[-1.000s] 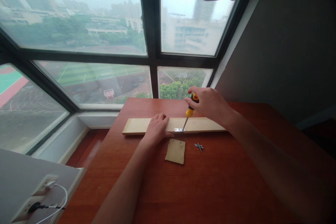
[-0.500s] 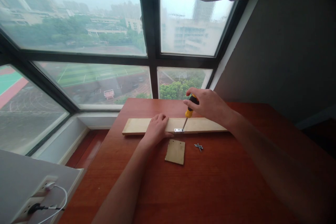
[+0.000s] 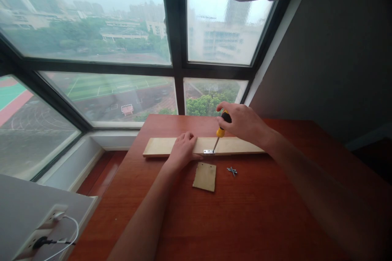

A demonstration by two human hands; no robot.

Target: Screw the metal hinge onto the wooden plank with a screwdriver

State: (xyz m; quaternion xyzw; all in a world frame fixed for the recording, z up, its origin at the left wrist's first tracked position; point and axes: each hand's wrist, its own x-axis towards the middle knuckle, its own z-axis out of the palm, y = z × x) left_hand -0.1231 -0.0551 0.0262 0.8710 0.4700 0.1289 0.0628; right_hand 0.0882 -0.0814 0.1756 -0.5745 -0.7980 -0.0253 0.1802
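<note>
A pale wooden board [image 3: 162, 145] lies lengthwise on the reddish-brown table. My left hand [image 3: 183, 147] grips it left of its middle, fingers over the top and thumb along the near edge. Just right of that thumb, a small silver metal hinge or bracket [image 3: 208, 152] sits on the board's near edge. My right hand [image 3: 243, 120] is closed round the black and yellow handle of a screwdriver [image 3: 220, 132]. The shaft slants down, with its tip at the right end of the metal piece. Whatever lies under the tip is too small to make out.
Nearer me on the table [image 3: 245, 220] lies a small squarish wooden piece [image 3: 204, 177] with two holes along its far edge. Several screws or nails [image 3: 232, 171] are heaped to its right. Windows stand behind the table; wall sockets with cables [image 3: 45, 238] are at lower left.
The fingers and thumb of my right hand have shifted slightly round the screwdriver handle. The tip stays at the metal piece, and my left hand and the board look unmoved.
</note>
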